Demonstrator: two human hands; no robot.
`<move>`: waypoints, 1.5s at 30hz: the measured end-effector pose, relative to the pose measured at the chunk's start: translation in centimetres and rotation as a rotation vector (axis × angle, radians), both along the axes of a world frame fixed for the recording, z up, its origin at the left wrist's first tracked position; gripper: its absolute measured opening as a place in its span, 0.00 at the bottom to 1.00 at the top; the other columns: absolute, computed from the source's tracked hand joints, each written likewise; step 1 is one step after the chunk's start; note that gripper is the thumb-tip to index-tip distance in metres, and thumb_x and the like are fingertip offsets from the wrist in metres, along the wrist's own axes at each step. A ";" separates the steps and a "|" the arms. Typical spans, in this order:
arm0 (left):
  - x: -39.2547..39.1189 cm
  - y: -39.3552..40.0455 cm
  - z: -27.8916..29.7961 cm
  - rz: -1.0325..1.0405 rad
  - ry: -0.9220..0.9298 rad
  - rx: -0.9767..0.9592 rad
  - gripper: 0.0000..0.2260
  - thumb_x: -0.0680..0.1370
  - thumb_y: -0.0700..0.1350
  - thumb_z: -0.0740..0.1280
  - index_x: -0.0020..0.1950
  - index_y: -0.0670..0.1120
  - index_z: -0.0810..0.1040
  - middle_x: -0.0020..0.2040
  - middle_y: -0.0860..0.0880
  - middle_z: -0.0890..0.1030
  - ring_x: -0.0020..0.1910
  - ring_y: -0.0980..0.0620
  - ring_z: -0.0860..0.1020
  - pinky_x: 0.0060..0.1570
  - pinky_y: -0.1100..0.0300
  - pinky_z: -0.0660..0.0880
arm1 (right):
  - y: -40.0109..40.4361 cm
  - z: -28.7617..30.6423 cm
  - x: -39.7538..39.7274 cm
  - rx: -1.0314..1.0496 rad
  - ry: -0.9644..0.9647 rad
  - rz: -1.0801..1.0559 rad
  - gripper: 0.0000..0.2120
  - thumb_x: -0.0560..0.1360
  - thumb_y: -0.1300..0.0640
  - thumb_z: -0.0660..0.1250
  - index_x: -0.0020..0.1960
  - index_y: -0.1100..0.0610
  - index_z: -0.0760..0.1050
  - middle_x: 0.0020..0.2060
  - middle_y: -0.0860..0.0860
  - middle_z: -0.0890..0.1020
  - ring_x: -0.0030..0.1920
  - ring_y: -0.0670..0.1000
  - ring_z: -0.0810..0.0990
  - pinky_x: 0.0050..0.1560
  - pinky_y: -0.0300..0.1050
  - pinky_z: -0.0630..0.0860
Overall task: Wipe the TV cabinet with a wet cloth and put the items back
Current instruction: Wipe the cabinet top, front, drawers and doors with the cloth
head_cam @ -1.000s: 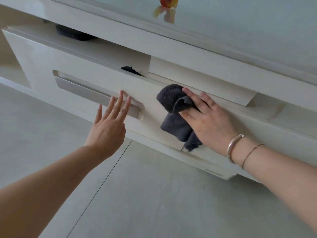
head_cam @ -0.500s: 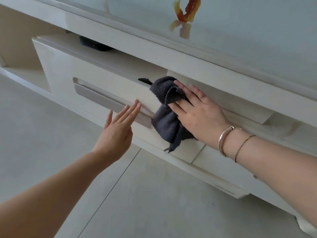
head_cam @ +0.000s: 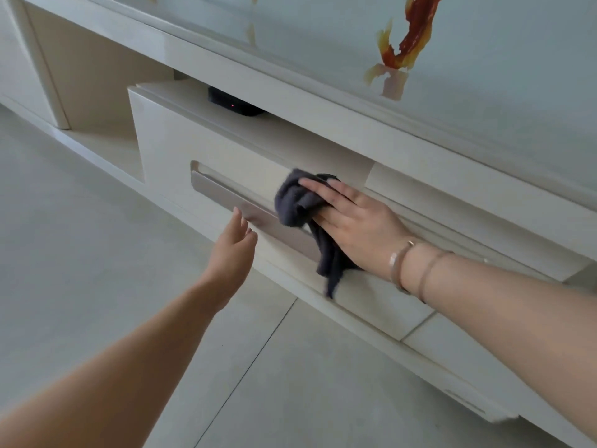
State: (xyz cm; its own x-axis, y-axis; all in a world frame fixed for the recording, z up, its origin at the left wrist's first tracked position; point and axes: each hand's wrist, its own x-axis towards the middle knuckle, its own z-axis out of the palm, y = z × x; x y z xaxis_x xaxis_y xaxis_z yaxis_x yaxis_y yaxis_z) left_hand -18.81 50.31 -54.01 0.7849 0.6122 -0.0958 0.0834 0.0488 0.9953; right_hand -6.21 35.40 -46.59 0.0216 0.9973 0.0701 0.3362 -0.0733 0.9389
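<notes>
Head view: the right hand presses a dark cloth flat on the drawer front at the frame's middle, fingers straight, to wipe it. Just left, the left hand hangs loose beside the handle, holding nothing.

A white TV cabinet fills the upper frame. Its drawer front carries a long metal handle; the right hand and a dark cloth cover the handle's right end, while the left hand hovers just beside its middle. The narrow slot above the drawer holds a small black box. An open compartment lies at left. Bare floor tiles spread below.
</notes>
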 end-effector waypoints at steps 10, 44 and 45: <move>0.5 3.5 -0.7 0.157 -0.068 -0.096 0.26 0.79 0.34 0.53 0.76 0.51 0.57 0.65 0.60 0.71 0.66 0.57 0.69 0.60 0.62 0.62 | 1.9 -0.3 -0.2 0.102 0.108 -0.113 0.30 0.75 0.54 0.54 0.75 0.64 0.57 0.72 0.58 0.65 0.74 0.65 0.54 0.75 0.54 0.44; -3.7 19.7 4.5 0.171 0.097 -0.112 0.28 0.76 0.33 0.53 0.74 0.50 0.63 0.73 0.55 0.67 0.72 0.54 0.64 0.64 0.63 0.59 | 15.4 2.8 -0.9 -0.327 0.024 -0.089 0.30 0.77 0.55 0.45 0.71 0.68 0.36 0.76 0.59 0.52 0.70 0.65 0.24 0.68 0.58 0.24; -3.8 20.6 5.0 0.160 0.104 -0.081 0.28 0.75 0.33 0.53 0.74 0.50 0.63 0.72 0.55 0.67 0.72 0.55 0.64 0.64 0.63 0.59 | 16.5 2.8 -1.0 -0.349 0.039 -0.093 0.31 0.77 0.55 0.46 0.71 0.68 0.33 0.77 0.58 0.49 0.69 0.65 0.22 0.66 0.57 0.23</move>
